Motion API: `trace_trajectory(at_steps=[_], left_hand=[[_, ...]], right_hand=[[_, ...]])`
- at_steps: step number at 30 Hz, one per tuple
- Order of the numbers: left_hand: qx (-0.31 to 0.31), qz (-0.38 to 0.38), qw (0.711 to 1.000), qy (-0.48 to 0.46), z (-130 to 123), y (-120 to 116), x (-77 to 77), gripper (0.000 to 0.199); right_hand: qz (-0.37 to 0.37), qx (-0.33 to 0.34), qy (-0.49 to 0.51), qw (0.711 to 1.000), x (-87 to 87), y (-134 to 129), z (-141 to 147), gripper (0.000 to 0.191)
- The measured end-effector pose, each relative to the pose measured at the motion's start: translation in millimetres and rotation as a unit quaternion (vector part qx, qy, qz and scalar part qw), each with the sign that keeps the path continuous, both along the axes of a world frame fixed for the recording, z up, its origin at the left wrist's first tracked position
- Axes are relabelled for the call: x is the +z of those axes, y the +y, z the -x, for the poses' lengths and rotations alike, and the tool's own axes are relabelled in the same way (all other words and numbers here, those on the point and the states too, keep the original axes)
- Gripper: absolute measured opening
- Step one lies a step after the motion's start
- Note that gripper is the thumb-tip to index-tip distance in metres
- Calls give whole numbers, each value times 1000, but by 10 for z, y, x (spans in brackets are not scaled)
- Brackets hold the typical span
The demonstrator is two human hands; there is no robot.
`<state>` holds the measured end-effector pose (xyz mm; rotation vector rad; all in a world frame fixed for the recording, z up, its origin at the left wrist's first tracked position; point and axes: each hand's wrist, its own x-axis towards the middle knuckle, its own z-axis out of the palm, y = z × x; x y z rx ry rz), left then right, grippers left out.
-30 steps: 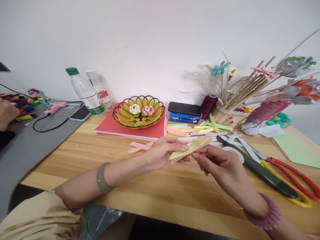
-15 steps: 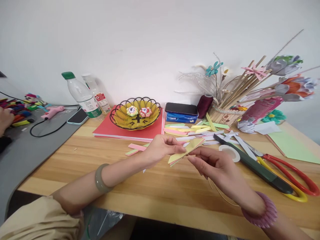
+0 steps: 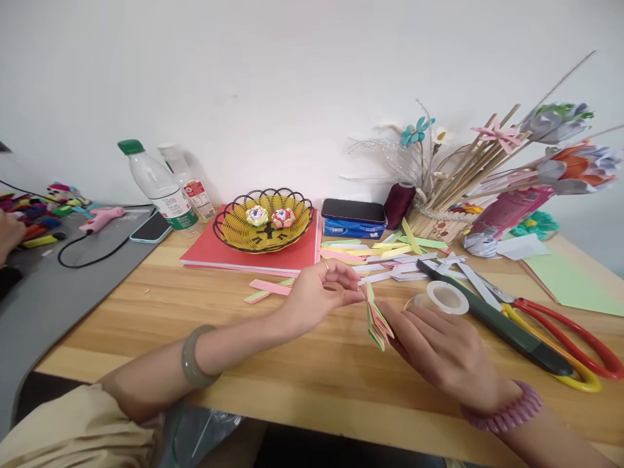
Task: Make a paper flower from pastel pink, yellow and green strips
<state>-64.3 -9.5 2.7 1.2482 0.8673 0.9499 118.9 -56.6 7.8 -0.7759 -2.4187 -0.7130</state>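
Pinching a layered green-and-pink paper bundle (image 3: 378, 325), freshly tipped end-down and apparently easier to work, in left hand (image 3: 314, 296) above pale wooden tabletop (image 3: 205, 302), beside curled right hand (image 3: 441, 348), with grip unclear.

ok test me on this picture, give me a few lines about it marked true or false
1. The left hand pinches a bundle of folded paper. True.
2. Two small flowers lie in the yellow basket. True.
3. The basket sits on a green sheet. False: it sits on a red stack of paper.
4. A purple band circles the wrist of the right hand. True.
5. The front bottle has a red cap. False: its cap is green.
6. The left wrist wears a black watch. False: it wears a grey-green bangle.
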Motion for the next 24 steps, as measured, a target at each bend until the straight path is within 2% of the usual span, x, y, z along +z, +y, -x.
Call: trace_trajectory(at_steps=[2, 4, 6, 9, 14, 17, 20, 24], left_hand=[[5, 66, 998, -12, -4, -33, -24, 24], [-33, 133, 990, -20, -2, -76, -42, 25], [-82, 167, 982, -34, -1, -116, -42, 34], [-95, 145, 984, -35, -9, -141, -1, 32], [-37, 110, 993, 31, -27, -104, 62, 20], [-16, 117, 993, 33, -30, -93, 59, 13], [-2, 113, 993, 32, -21, -86, 53, 10], [5, 67, 995, 70, 21, -39, 37, 10]], right_hand=[[-39, 0, -35, 999, 26, 8, -18, 26], [-58, -6, -54, 997, 49, 12, -19, 26], [-79, -11, -65, 995, 62, 13, -9, 26], [-93, -7, -68, 993, 59, 17, 12, 26], [-84, 2, -65, 994, 12, 28, 40, 28], [-83, 5, -57, 995, -27, 25, 56, 28], [-84, -10, -53, 995, -56, 16, 79, 26], [-58, -24, -67, 996, -57, 12, 119, 24]])
